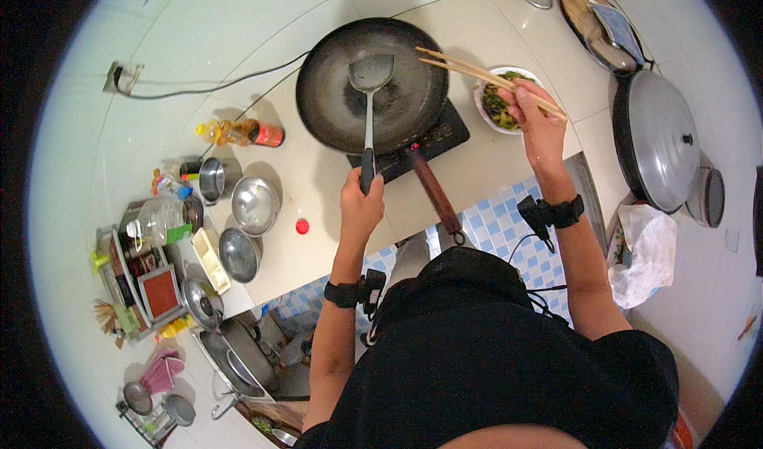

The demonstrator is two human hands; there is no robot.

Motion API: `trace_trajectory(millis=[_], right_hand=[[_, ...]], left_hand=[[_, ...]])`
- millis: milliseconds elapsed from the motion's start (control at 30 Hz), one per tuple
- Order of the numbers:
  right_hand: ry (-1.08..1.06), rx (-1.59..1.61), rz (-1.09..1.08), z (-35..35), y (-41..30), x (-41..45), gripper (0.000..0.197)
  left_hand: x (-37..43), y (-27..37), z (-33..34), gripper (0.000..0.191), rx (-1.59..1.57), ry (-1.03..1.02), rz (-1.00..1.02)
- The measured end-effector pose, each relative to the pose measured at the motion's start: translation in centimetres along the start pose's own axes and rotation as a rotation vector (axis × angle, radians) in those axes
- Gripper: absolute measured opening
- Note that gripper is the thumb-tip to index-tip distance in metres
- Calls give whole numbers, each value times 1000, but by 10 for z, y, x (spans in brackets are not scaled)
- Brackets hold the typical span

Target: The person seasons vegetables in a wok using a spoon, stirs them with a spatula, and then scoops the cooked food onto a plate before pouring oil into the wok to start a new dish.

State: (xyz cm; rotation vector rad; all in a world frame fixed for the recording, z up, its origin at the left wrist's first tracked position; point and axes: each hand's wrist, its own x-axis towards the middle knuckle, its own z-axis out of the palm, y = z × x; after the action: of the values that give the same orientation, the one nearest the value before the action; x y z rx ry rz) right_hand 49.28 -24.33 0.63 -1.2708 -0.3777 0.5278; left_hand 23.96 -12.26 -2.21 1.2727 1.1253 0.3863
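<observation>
My left hand (pixel 362 201) grips the dark handle of a metal wok spatula (pixel 371 74), whose blade is over the inside of a dark wok (pixel 328 106). The wok stands on a black induction cooker (pixel 456 128), with its wooden handle (pixel 435 193) pointing towards me. In my right hand (pixel 539 121) is a pair of wooden chopsticks (pixel 471 70), tips at the wok's right rim. Partly beneath that hand stands a white bowl (pixel 480 94) of cooked leafy greens (pixel 496 104). Whether the spatula touches the wok cannot be told.
Left of the cooker are a sauce bottle (pixel 241 133), metal bowls (pixel 256 206), a red cap (pixel 302 226) and a white plastic tray (pixel 210 261). A black cord (pixel 220 87) runs from the wall to behind the wok. A large lidded pan (pixel 661 142) stands at the right.
</observation>
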Motion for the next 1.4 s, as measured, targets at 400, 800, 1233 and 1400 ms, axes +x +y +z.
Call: trace_trajectory(millis=[400, 800, 1233, 1400], right_hand=[[-289, -206, -90, 122, -6, -90, 20], [-551, -127, 280, 240, 70, -139, 21], [-437, 150, 614, 298, 170, -128, 21], [-412, 284, 825, 328, 236, -121, 19]], left_hand=[[-71, -65, -144, 32, 352, 210, 194], [-90, -212, -201, 33, 70, 615, -73], [-71, -196, -197, 34, 121, 707, -5], [-53, -198, -195, 30, 60, 685, -60]])
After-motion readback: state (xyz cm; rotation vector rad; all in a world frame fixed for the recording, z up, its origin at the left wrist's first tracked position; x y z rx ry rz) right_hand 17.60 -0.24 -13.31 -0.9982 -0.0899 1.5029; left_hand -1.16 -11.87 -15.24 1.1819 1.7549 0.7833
